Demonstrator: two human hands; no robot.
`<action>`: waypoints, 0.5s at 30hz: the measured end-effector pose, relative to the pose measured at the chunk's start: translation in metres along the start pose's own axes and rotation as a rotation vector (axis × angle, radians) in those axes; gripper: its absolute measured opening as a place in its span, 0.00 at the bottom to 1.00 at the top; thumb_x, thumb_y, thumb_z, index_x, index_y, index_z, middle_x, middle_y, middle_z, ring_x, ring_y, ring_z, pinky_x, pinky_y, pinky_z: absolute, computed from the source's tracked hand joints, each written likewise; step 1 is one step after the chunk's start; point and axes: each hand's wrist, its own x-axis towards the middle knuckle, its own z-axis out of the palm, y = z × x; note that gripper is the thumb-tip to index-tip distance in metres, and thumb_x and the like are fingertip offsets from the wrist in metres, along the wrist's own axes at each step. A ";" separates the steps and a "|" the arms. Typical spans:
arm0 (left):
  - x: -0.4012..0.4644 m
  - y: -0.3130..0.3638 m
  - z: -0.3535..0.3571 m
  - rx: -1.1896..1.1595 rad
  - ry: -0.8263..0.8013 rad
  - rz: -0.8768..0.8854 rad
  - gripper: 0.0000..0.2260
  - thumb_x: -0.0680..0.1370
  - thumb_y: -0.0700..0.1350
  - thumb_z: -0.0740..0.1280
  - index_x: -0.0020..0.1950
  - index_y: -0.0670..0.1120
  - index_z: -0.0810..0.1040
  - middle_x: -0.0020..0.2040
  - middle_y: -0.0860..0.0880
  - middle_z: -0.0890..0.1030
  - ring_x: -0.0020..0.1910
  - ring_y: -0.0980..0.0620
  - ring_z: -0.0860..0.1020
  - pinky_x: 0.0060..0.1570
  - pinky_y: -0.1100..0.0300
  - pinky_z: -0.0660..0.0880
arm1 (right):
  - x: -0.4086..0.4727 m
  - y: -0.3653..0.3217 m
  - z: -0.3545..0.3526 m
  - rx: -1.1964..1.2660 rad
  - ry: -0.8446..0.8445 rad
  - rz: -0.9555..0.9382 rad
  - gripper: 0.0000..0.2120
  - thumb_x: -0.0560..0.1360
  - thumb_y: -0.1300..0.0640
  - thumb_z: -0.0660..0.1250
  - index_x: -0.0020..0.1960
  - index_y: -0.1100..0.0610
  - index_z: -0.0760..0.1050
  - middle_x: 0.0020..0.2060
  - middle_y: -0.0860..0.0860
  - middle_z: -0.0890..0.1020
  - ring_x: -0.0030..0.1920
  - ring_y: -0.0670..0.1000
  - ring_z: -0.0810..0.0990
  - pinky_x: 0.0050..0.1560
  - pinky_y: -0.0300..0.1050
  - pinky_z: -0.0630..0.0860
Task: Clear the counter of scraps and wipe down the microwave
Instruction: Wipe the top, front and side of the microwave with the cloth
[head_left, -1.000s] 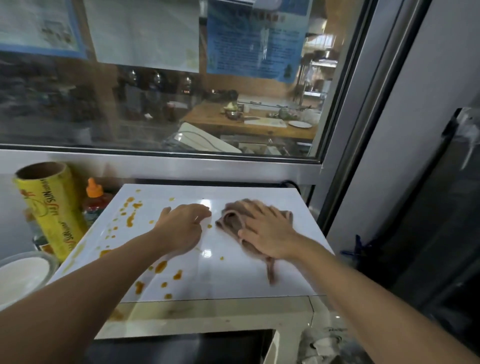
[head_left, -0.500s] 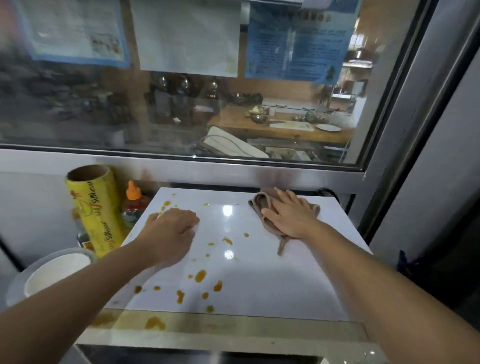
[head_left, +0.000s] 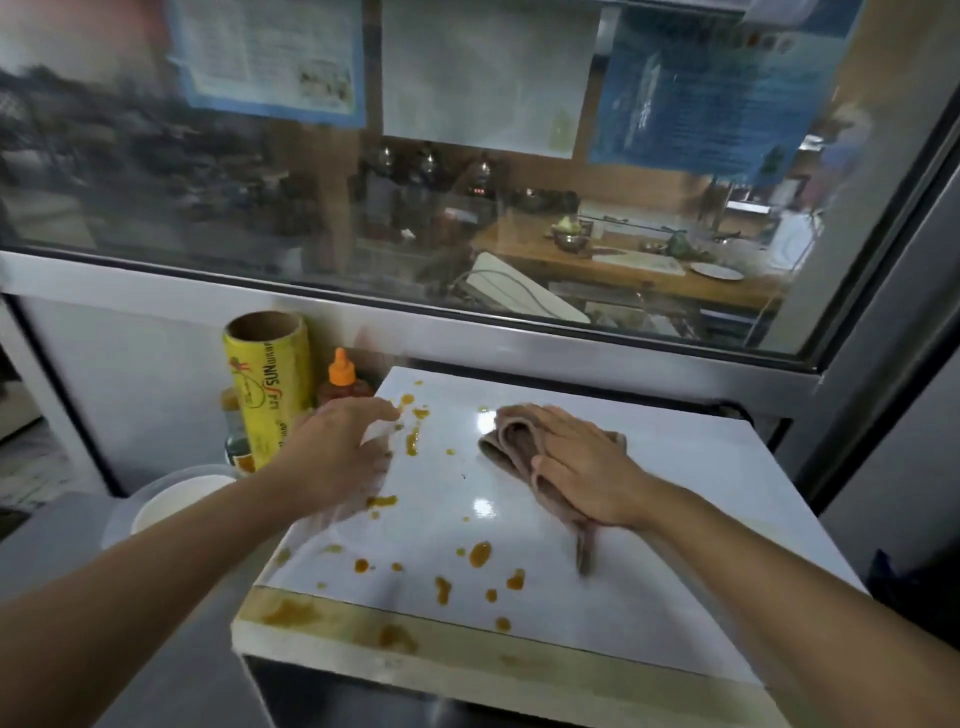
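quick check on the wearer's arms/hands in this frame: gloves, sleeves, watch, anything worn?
Nothing worn that shows. The left hand and right hand are bare: no gloves, rings, or visible markings. Both forearms are uncovered from wrist to the frame edge, with no sleeve, cuff, watch or band in view. The left hand is motion-blurred, so fine detail there cannot be told.

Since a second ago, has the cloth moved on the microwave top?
Yes. The cloth under the right hand slid left, away from the microwave top's right edge.

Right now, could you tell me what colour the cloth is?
Dull pinkish-brown; the cloth shows best in the head view, under the right hand.
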 end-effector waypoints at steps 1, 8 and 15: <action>-0.001 -0.006 -0.002 0.008 0.011 -0.028 0.16 0.78 0.43 0.62 0.65 0.53 0.73 0.67 0.53 0.73 0.67 0.50 0.69 0.68 0.49 0.63 | 0.017 0.004 0.000 -0.032 0.011 0.052 0.25 0.78 0.49 0.50 0.75 0.46 0.55 0.75 0.44 0.57 0.75 0.48 0.53 0.73 0.54 0.54; -0.010 -0.021 -0.003 -0.119 -0.061 -0.172 0.17 0.80 0.42 0.57 0.68 0.51 0.70 0.57 0.47 0.77 0.50 0.50 0.74 0.49 0.61 0.68 | 0.096 -0.054 0.023 -0.122 -0.033 0.035 0.26 0.79 0.45 0.50 0.76 0.48 0.54 0.76 0.46 0.52 0.76 0.50 0.48 0.75 0.53 0.48; -0.011 -0.035 -0.003 -0.214 -0.085 -0.121 0.21 0.77 0.36 0.60 0.67 0.53 0.71 0.63 0.53 0.76 0.61 0.54 0.73 0.61 0.56 0.71 | 0.047 -0.061 0.015 0.024 -0.039 -0.290 0.26 0.78 0.52 0.52 0.75 0.46 0.54 0.74 0.39 0.55 0.73 0.40 0.51 0.73 0.40 0.47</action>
